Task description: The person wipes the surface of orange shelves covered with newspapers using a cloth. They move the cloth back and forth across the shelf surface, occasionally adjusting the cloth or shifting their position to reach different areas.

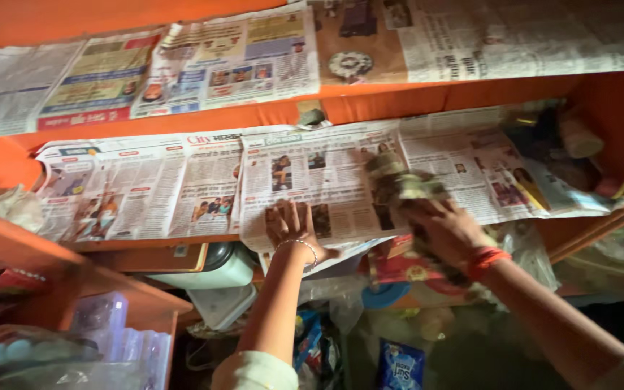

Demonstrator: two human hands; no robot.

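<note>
Left hand (292,225), a thin metal bangle at its wrist, lies spread flat, grasping nothing, pinning the printed newspaper sheet (319,184) that lines the orange wooden shelf (399,97). Right hand (448,232), with an orange thread round the wrist, is clenched on a blurred, crumpled greyish wad (402,184) pressed onto the same sheet. Dragging that wad could tear or ruck the thin paper, or slide it off the shelf edge if the flat palm lifts.

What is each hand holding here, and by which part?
The left hand holds nothing; it lies flat on the newspaper. The right hand grips a blurred crumpled cloth by its lower end.
</note>
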